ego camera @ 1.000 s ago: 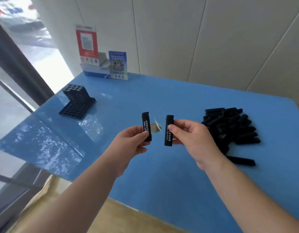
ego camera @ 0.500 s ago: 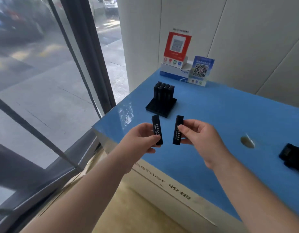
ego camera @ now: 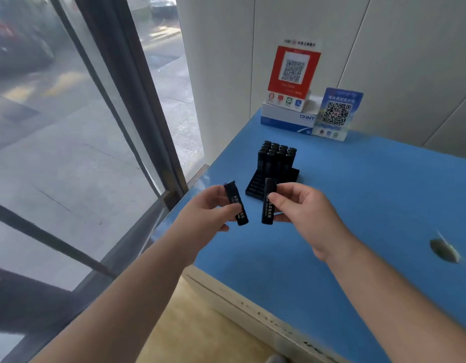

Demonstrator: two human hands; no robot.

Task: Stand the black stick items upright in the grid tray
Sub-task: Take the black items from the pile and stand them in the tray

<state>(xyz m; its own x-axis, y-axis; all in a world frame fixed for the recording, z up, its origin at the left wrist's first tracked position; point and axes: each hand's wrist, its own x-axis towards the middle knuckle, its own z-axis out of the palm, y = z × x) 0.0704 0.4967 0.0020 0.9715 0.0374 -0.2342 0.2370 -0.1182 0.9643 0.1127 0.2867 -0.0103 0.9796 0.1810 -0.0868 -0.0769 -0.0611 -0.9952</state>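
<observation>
My left hand [ego camera: 208, 210] pinches a black stick [ego camera: 236, 203] with white lettering, held nearly upright over the table's left edge. My right hand [ego camera: 308, 213] pinches a second black stick [ego camera: 268, 201], also upright. Both hover just in front of the black grid tray [ego camera: 255, 183], which sits on the blue table [ego camera: 357, 205]. Several black sticks [ego camera: 277, 157] stand upright in the tray's far rows; its near cells show open. The pile of loose sticks is out of view.
A white box [ego camera: 287, 117] carries a red QR sign [ego camera: 292, 72], and a blue QR card [ego camera: 336, 113] leans beside it at the back wall. A small hole [ego camera: 442, 250] marks the tabletop on the right. A window and dark frame [ego camera: 127, 87] stand left of the table.
The view has swung left, away from the loose pile, and closer to the tray. Both hands carried their sticks toward the tray, which now lies just behind them.
</observation>
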